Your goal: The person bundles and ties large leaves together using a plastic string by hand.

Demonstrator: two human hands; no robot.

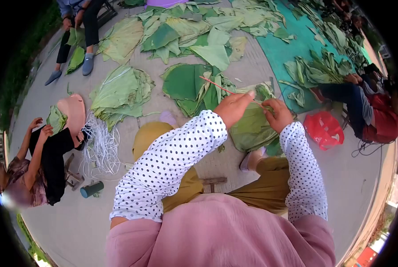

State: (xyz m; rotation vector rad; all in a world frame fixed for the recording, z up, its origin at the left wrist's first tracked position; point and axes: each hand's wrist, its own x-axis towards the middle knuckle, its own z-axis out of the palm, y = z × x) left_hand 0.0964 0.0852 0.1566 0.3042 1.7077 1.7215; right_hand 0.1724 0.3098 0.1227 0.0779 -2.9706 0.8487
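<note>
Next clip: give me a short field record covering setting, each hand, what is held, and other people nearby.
setting: paved ground strewn with large green leaves
left hand: grip on a thin red strip above the folded leaf bundle
right hand: pinching the bundle's top edge
nearby: white strips, red bag
others: seated person left, one at right, legs at top left

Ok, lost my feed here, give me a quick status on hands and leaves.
Left hand pinching thin red strip. Right hand gripping folded leaf bundle over lap. Loose leaf piles ahead, none between the hands.
</note>
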